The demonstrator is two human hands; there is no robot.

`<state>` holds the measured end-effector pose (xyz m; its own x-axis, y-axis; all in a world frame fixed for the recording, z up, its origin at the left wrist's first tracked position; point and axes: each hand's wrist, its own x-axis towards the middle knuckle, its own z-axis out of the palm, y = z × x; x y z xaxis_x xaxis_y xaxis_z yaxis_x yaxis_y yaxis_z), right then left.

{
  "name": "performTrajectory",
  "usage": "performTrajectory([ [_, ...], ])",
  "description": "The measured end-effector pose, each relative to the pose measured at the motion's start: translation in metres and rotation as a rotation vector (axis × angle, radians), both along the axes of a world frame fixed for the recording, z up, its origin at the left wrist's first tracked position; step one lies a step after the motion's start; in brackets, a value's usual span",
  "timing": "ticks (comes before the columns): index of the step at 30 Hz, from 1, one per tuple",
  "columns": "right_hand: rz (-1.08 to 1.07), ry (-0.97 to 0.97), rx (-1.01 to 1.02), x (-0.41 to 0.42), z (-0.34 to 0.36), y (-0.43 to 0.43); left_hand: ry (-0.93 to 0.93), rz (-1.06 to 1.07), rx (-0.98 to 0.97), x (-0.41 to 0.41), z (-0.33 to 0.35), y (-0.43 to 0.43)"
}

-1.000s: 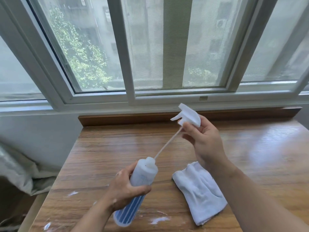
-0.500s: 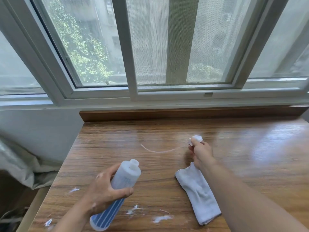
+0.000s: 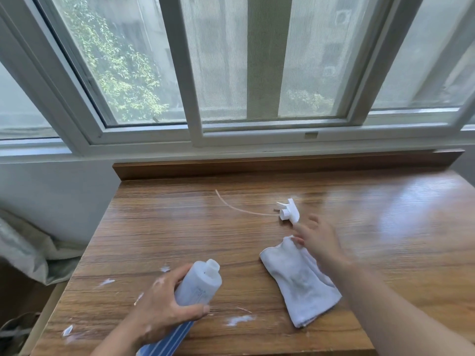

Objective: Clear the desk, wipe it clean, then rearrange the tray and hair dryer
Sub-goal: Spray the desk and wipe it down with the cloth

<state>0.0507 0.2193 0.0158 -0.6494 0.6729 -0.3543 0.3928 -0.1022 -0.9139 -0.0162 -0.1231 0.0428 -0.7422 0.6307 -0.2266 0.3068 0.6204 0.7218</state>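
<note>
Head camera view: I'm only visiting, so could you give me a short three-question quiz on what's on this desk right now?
1. Which hand holds the bottle?
2. The trigger sprayer is: A. lying on the desk; B. screwed onto the bottle; C. out of view.
3. True or false: white smears mark the desk near the bottle.

Key: 1. the left hand; 2. A; 3. true.
</note>
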Motion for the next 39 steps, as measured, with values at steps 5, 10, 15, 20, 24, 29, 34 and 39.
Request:
performTrajectory([
  [5, 0.692, -0.023, 1.125, 0.062, -0.054, -0.020, -0.044, 0.001, -0.013, 0.020, -0.006, -0.005],
  [10, 0.777, -0.260, 1.203, 0.069, -0.077, -0.028, -0.098, 0.030, -0.050, 0.048, -0.014, -0.011],
  [15, 0.751, -0.313, 1.229, 0.071, -0.074, -0.028, -0.078, 0.054, -0.158, 0.071, -0.031, -0.013],
  [20, 0.682, -0.222, 1.230, 0.077, -0.078, -0.025, -0.015, 0.094, -0.278, 0.088, -0.034, -0.004],
  [24, 0.677, -0.228, 1.208, 0.084, -0.081, -0.021, 0.019, 0.134, -0.337, 0.094, -0.032, 0.002],
  [29, 0.664, -0.207, 1.227, 0.092, -0.084, -0.018, 0.087, 0.140, -0.407, 0.096, -0.027, 0.013],
  [34, 0.675, -0.203, 1.224, 0.099, -0.086, -0.015, 0.102, 0.148, -0.444, 0.096, -0.027, 0.016],
  [39, 0.677, -0.210, 1.211, 0.100, -0.087, -0.014, 0.113, 0.156, -0.452, 0.093, -0.027, 0.016],
])
